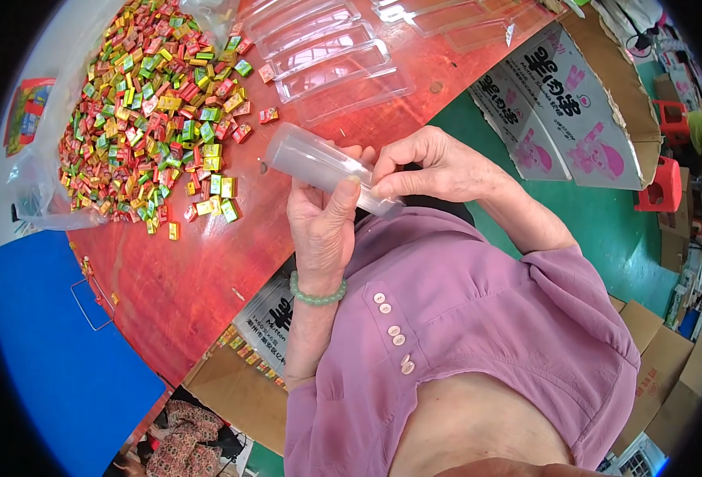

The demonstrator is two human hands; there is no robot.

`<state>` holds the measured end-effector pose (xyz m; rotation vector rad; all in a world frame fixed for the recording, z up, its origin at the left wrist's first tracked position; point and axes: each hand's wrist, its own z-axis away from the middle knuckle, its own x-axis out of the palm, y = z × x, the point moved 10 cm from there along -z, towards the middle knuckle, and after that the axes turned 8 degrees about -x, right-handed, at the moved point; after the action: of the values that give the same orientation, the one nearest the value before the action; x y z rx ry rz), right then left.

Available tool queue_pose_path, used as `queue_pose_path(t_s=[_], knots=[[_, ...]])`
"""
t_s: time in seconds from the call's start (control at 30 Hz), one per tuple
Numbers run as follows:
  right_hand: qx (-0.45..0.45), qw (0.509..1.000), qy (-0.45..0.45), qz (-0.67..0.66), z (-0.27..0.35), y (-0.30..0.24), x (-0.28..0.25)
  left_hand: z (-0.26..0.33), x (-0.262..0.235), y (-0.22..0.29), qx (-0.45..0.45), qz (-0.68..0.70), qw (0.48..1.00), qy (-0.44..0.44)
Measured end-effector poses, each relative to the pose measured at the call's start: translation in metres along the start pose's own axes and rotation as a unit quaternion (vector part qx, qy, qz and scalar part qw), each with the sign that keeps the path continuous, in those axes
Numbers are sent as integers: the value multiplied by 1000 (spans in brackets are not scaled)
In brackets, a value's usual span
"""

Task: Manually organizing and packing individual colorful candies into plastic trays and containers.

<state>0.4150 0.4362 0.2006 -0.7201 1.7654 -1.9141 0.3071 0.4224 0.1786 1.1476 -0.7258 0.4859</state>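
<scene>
Two bare hands in the head view, both at one clear, frosted plastic box-shaped sleeve (307, 157) held at the near edge of the red surface (148, 298). Left hand (323, 219), green bead bracelet (318, 297) on wrist, grips the sleeve from below-left, thumb on top, fingers wrapped behind. Right hand (429, 168) has fingers bent in, touching the near end; pinching or just pressing, cannot tell. Sleeve's long axis slants: far end up-left toward the heap of small red, green and yellow wrapped boxes (148, 111), near end down-right at the torso. Left hand nearer the heap; right hand nearer the near end. Clear, shallow plastic trays (335, 75) lie beyond the sleeve.
</scene>
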Motion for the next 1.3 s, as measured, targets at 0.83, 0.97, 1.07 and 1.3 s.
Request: queue_pose_path(t_s=[0.83, 0.97, 1.07, 1.3], knots=[[-182, 647, 85, 735, 15, -45, -21, 26, -10, -6, -65, -18, 997, 35], [-204, 652, 129, 719, 22, -57, -23, 24, -5, -15, -96, -3, 995, 12], [-229, 788, 139, 555, 27, -69, -14, 21, -3, -15, -75, 0, 997, 6], [-157, 955, 5, 250, 14, -36, 26, 19, 1, -4, -4, -46, 999, 12]])
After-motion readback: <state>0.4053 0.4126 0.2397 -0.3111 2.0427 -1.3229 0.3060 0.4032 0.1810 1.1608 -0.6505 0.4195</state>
